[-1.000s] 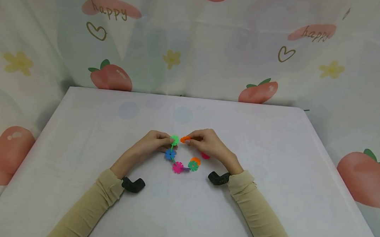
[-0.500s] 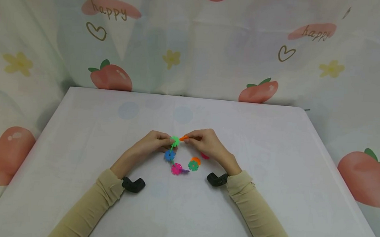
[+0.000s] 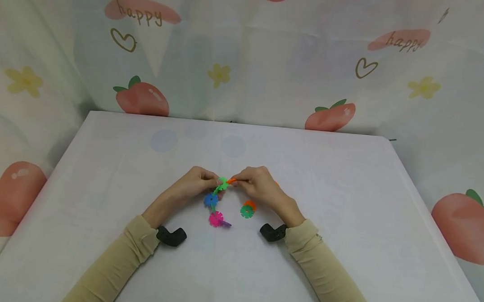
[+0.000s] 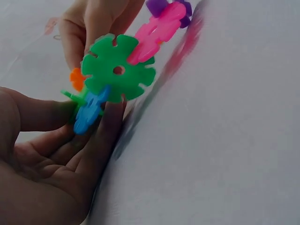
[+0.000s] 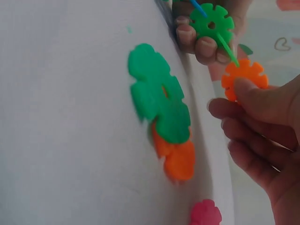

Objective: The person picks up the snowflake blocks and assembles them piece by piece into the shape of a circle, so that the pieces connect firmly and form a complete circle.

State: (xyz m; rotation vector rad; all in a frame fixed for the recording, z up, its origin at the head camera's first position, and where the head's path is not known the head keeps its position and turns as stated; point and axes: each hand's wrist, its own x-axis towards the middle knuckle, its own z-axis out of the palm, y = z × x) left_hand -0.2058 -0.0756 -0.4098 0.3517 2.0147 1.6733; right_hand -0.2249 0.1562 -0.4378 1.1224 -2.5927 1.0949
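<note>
Flower-shaped, notched plastic discs are linked in a chain. My left hand (image 3: 200,183) pinches the light green disc (image 3: 223,183) at its upper end. Below it follow a blue disc (image 3: 211,200), a darker green disc (image 4: 118,69), a pink disc (image 3: 216,219) and a purple disc (image 3: 225,224). My right hand (image 3: 261,184) pinches an orange disc (image 5: 244,78) between thumb and forefinger. This disc's edge meets the light green disc's edge at the notches, the two set crosswise.
A loose green disc (image 3: 247,211) overlaps a loose orange disc (image 3: 250,204) on the white table (image 3: 326,172), just below my right hand. A loose pink disc (image 5: 206,213) lies nearby. Printed curtain (image 3: 261,71) stands behind the table.
My right hand has moved slightly left and down, bringing the orange disc against the light green one. The chain's lower end has swung left, away from the loose green disc.
</note>
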